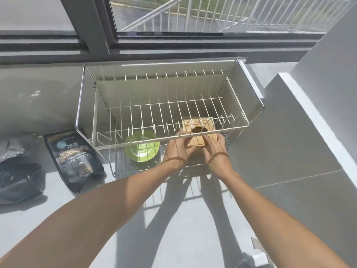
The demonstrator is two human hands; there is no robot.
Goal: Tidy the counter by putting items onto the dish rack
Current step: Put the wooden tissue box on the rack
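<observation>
A two-tier wire dish rack (238, 125) stands on the white counter by the window. On its lower tier, right side, sits a light wooden box (197, 141) with a round dark hole in its top. My left hand (178, 148) grips the box's left side and my right hand (216, 149) its right side. The upper tier's front wires partly hide the box. A green plate (142, 148) lies on the lower tier to the left of the box. The upper tier holds nothing.
A black coffee bag (74, 158) lies on the counter left of the rack. Further left lie a dark pouch (18, 180) and a crumpled grey bag (11, 149). A white wall ledge (313, 113) rises on the right. A small metal object (257, 254) sits at the bottom right.
</observation>
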